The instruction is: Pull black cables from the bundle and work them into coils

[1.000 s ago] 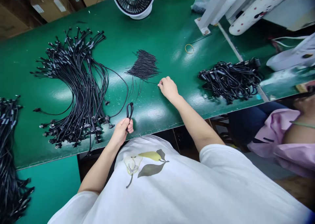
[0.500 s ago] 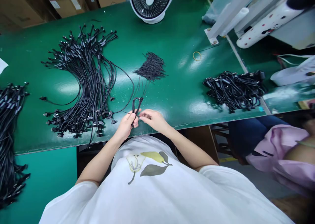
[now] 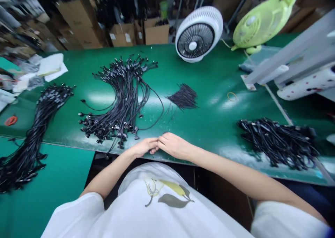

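My left hand (image 3: 143,148) and my right hand (image 3: 174,145) meet fingertip to fingertip at the near edge of the green table (image 3: 209,124). Both are closed, fingers pressed together. The folded black cable and the thin tie between them are almost wholly hidden. Just beyond my left hand lies a fanned spread of loose black cables (image 3: 123,98). A small pile of thin black ties (image 3: 183,98) lies past my right hand. A heap of bundled cables (image 3: 277,142) rests to the right.
Another long cable bundle (image 3: 34,133) drapes over the table's left edge. At the back stand a white fan (image 3: 197,34) and a lime-green fan (image 3: 264,18). A rubber band (image 3: 231,96) and a white metal frame (image 3: 288,56) lie at right; cardboard boxes (image 3: 78,22) sit behind.
My right hand came back from the tie pile with a tie and joined my left hand on the folded cable. The view tilted up, and both hands now cover the cable.
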`<move>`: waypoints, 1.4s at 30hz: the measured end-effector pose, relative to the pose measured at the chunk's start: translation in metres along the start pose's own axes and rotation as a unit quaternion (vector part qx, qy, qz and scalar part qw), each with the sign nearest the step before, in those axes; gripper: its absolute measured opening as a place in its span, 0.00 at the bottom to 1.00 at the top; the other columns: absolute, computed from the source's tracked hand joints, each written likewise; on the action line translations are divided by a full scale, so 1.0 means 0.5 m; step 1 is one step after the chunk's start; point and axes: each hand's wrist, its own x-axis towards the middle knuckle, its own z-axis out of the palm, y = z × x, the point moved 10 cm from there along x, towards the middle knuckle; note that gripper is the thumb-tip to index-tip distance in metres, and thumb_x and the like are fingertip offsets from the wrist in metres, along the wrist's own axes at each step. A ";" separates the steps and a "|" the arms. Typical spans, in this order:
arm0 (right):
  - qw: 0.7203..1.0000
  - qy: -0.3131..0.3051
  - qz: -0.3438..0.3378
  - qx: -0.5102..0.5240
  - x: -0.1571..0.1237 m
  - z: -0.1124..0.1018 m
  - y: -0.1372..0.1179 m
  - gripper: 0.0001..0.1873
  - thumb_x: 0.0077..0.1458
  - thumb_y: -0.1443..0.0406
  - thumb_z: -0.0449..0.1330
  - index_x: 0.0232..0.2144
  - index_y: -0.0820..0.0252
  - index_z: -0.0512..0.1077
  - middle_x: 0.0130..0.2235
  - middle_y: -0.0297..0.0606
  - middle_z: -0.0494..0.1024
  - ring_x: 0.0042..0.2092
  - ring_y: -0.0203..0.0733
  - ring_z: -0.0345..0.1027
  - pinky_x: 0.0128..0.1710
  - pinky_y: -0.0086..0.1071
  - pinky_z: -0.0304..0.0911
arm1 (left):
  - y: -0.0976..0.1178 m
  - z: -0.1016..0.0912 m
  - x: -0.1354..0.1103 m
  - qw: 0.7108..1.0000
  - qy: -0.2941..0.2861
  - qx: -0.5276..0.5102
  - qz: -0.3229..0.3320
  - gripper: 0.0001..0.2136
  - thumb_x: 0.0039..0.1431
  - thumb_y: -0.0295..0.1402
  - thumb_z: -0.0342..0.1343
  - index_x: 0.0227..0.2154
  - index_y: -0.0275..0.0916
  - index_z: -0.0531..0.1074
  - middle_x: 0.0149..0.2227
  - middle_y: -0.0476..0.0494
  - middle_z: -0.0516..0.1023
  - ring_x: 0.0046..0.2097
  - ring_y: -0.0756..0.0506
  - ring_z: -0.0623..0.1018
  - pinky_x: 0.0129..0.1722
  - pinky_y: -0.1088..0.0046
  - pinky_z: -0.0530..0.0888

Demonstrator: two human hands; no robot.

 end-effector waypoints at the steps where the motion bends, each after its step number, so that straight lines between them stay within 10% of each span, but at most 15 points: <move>1: 1.000 -0.002 0.001 -0.007 0.001 -0.002 -0.001 0.10 0.65 0.69 0.48 0.34 0.62 0.68 0.31 0.38 0.69 0.34 0.40 0.60 0.35 0.36 0.53 | 0.003 0.001 -0.004 1.000 -0.003 -0.024 0.002 0.18 0.48 0.48 0.59 0.26 0.36 0.65 0.21 0.55 0.63 0.22 0.55 0.60 0.24 0.76 0.57; 14: 0.973 -0.077 -0.103 -0.189 -0.005 0.077 -0.049 0.07 0.52 0.70 0.53 0.26 0.61 0.70 0.24 0.39 0.65 0.29 0.44 0.57 0.28 0.38 0.48 | -0.068 0.005 0.037 0.992 0.019 -0.090 -0.088 0.07 0.41 0.30 0.61 0.22 0.35 0.68 0.18 0.52 0.67 0.20 0.54 0.65 0.24 0.74 0.61; 23: 0.953 0.006 0.299 0.053 0.019 0.088 0.126 0.13 0.58 0.73 0.46 0.30 0.60 0.69 0.29 0.38 0.76 0.30 0.38 0.70 0.29 0.31 0.52 | 0.007 -0.073 0.047 0.926 0.198 -0.311 0.085 0.11 0.47 0.38 0.64 0.27 0.35 0.72 0.28 0.46 0.72 0.32 0.50 0.70 0.37 0.73 0.66; 29: 0.828 0.043 0.473 0.298 -0.049 0.124 0.209 0.20 0.62 0.58 0.43 0.23 0.57 0.66 0.27 0.35 0.76 0.30 0.39 0.70 0.31 0.29 0.59 | 0.103 -0.086 -0.012 0.941 0.211 0.038 0.262 0.10 0.51 0.26 0.54 0.28 0.41 0.81 0.40 0.44 0.71 0.48 0.44 0.68 0.55 0.66 0.60; 32: 0.840 0.070 0.467 0.267 -0.059 0.101 0.207 0.19 0.61 0.58 0.44 0.24 0.57 0.66 0.27 0.36 0.76 0.30 0.40 0.69 0.31 0.30 0.59 | 0.080 -0.056 0.007 0.944 0.153 0.183 0.230 0.13 0.50 0.24 0.51 0.26 0.42 0.81 0.37 0.45 0.69 0.45 0.45 0.67 0.55 0.66 0.59; 37: 0.906 0.116 0.343 0.218 -0.015 0.054 0.121 0.18 0.61 0.64 0.43 0.29 0.57 0.71 0.32 0.39 0.78 0.35 0.40 0.71 0.35 0.30 0.62 | 0.029 -0.087 0.047 0.976 0.168 -0.085 0.106 0.17 0.54 0.43 0.53 0.30 0.33 0.78 0.32 0.42 0.72 0.39 0.44 0.70 0.49 0.63 0.66; 42: 0.821 0.094 0.389 0.407 -0.028 0.103 0.140 0.18 0.59 0.57 0.46 0.24 0.58 0.70 0.29 0.38 0.77 0.33 0.42 0.69 0.33 0.34 0.62 | 0.128 -0.060 -0.014 0.957 0.166 0.110 0.209 0.19 0.54 0.41 0.58 0.46 0.38 0.77 0.46 0.38 0.73 0.48 0.41 0.70 0.53 0.64 0.65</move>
